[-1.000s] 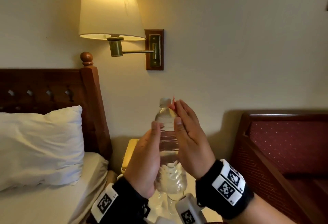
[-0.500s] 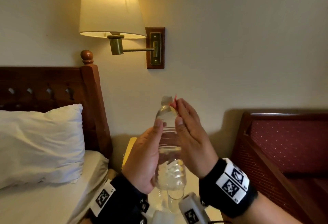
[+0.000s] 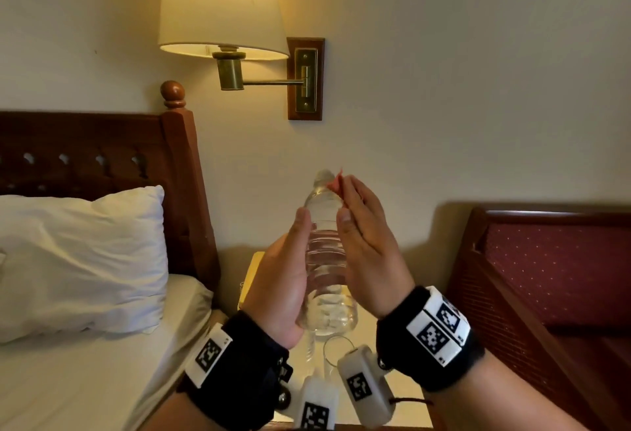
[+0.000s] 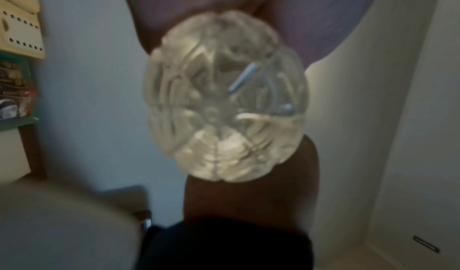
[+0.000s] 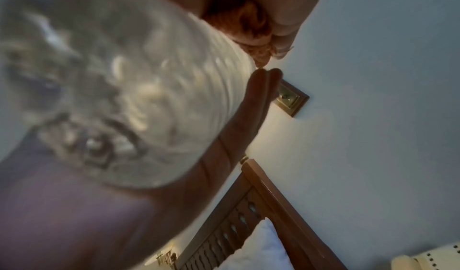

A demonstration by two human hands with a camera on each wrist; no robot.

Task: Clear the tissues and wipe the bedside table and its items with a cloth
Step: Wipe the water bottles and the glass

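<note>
At the left of the frame lies the white pillow [image 3: 78, 260], with the lit wall lamp [image 3: 222, 7] at upper middle. Lower centre, you hold the clear water bottle [image 3: 324, 243] in the air, neck up, pressed between flat palms: left hand [image 3: 283, 280] and right hand [image 3: 368, 253], fingers straight. A red scrap [image 3: 336, 182] shows at your right fingertips, beside the cap

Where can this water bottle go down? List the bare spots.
Free: the nightstand strip between the drinking glass and the red chair's arm; the bed sheet before the pillow. Crowded: the nightstand's left, below the water bottle, with glass and telephone.
</note>
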